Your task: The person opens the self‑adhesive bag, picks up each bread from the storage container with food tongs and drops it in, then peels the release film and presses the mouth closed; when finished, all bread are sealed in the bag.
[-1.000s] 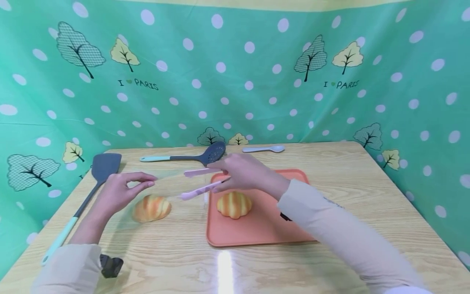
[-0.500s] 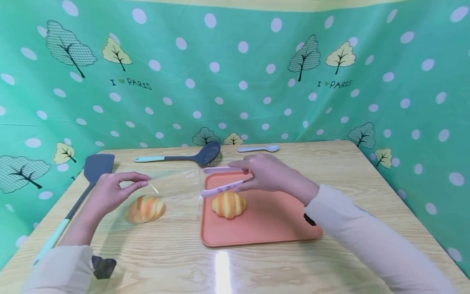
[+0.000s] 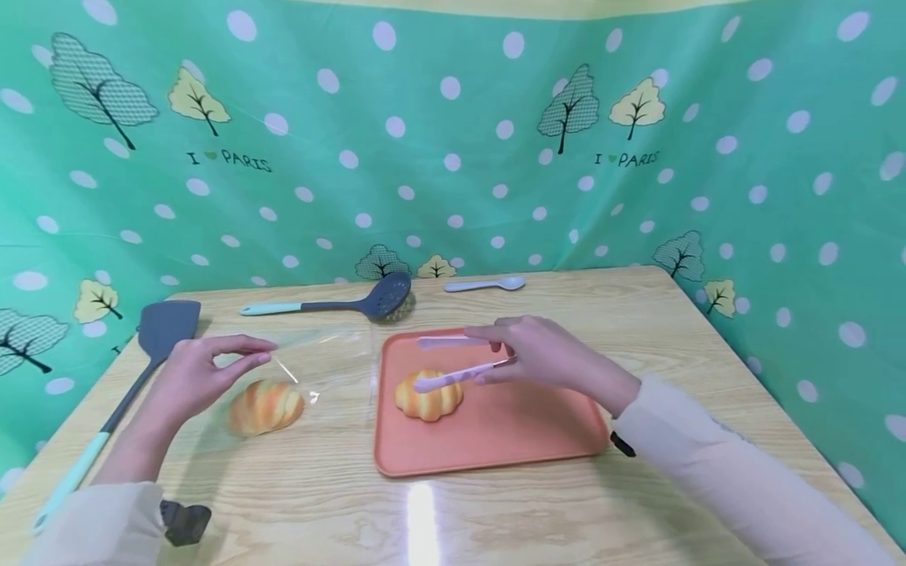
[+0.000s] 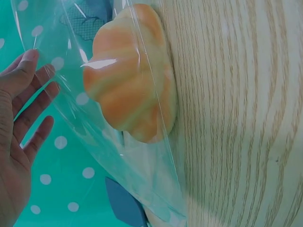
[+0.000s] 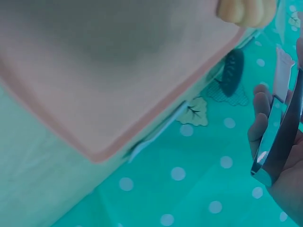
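Observation:
My left hand [image 3: 187,381] pinches the edge of a clear plastic bag [image 3: 333,369], lifting it off the wooden table. Inside the bag lies a striped croissant [image 3: 263,409], seen through the film [image 4: 128,80] in the left wrist view. My right hand [image 3: 545,354] holds metal tongs with lilac tips [image 3: 453,377], arms spread apart and nothing between them. They are above a pink tray [image 3: 510,444]. A second croissant [image 3: 425,402] sits on the tray's left side, partly behind the lower tip. In the right wrist view the tongs' metal bend [image 5: 267,170] lies against the palm.
A dark spatula with a mint handle [image 3: 166,330] lies along the left edge. At the back are a slotted spoon [image 3: 385,297] and a pale small spoon [image 3: 488,284]. A green polka-dot cloth [image 3: 453,204] hangs behind the table.
My right hand has moved the tongs right, away from the bag and over the tray. The left hand keeps its pinch on the bag. Both croissants stay put; the head view has shifted.

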The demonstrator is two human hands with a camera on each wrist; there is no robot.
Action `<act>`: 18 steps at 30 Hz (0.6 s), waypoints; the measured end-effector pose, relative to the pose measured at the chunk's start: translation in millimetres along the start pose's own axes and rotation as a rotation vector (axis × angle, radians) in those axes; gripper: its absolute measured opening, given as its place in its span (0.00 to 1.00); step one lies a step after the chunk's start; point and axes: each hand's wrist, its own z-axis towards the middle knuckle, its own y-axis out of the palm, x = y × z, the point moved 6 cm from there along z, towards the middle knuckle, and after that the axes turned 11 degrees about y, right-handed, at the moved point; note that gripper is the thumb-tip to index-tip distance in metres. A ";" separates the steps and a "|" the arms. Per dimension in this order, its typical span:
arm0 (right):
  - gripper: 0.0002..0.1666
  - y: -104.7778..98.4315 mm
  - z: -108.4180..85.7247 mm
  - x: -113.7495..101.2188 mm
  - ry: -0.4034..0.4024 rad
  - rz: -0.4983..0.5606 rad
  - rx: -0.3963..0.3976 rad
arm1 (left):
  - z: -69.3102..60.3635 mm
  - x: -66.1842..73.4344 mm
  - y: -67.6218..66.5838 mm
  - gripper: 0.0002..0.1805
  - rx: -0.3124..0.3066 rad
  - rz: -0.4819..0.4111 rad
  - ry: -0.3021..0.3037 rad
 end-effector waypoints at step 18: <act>0.39 27.0 -8.8 24.4 -0.005 -0.095 -0.013 | -0.9 -1.6 -0.6 0.07 -0.014 -0.008 -0.011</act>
